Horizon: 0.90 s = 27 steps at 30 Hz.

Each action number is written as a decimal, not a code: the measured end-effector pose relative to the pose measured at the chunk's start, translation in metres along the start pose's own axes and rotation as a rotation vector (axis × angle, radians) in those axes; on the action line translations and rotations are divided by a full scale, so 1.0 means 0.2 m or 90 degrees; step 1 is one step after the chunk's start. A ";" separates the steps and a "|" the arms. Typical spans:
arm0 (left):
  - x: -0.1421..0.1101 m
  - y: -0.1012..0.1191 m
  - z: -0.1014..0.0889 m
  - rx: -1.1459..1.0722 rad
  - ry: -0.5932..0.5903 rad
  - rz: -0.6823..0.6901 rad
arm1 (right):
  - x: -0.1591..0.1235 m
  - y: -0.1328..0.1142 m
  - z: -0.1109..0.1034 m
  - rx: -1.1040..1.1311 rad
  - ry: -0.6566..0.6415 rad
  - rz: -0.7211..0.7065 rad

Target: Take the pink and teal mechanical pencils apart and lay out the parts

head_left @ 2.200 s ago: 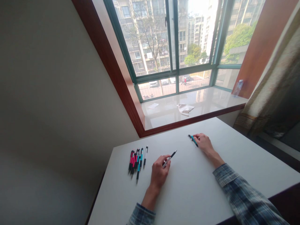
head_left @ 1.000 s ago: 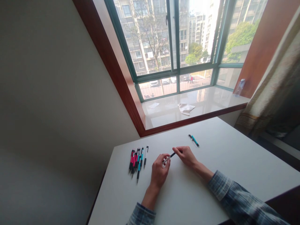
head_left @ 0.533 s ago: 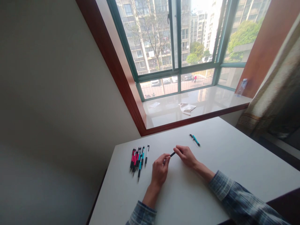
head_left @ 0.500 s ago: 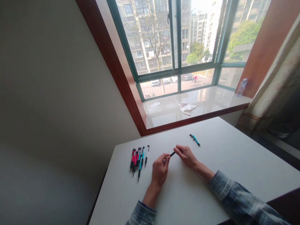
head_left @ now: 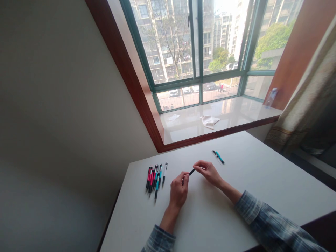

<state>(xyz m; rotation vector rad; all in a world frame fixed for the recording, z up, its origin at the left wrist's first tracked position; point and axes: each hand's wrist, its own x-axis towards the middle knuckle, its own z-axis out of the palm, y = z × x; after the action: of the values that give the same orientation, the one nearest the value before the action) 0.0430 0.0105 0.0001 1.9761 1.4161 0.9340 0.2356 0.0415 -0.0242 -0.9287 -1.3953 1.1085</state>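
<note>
Between my hands is a pen (head_left: 191, 172), of which only a short dark section shows. My left hand (head_left: 179, 189) is closed around one end, thumb and fingers pinched together. At the other end, the fingertips of my right hand (head_left: 207, 172) pinch the tip. My fingers hide the rest of the pen. Left of my left hand lies a cluster of pens with pink barrels (head_left: 150, 178) and teal barrels (head_left: 156, 185), with black grips. A clear-barrelled pen (head_left: 164, 174) lies at its right side. Beyond my right hand are teal and black pen parts (head_left: 219, 157), with a thin clear piece alongside.
The white table (head_left: 215, 224) meets a wood-framed window sill (head_left: 183, 130) at the back. A crumpled white cloth (head_left: 209, 121) and a flat paper (head_left: 173, 117) lie on the sill. A clear bottle (head_left: 271, 98) stands at its right end, near a curtain (head_left: 301, 80).
My right hand has shifted slightly up and left, its fingers straighter at the pen's end. My left hand stays nearly in place. The pens on the table have not moved.
</note>
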 end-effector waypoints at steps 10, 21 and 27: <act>0.01 0.01 -0.01 -0.034 -0.022 -0.015 | -0.01 -0.02 0.00 0.013 0.008 0.004; 0.01 -0.01 -0.01 -0.051 -0.026 -0.037 | 0.19 0.06 -0.40 -0.465 0.176 -0.124; 0.00 -0.01 -0.01 -0.051 -0.031 -0.036 | 0.26 0.18 -0.49 -0.615 0.114 -0.113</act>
<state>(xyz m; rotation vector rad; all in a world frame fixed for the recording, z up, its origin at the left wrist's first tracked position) 0.0403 0.0118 0.0006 1.8775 1.3786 0.8979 0.3252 0.1141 -0.0457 -1.4835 -1.8323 0.1490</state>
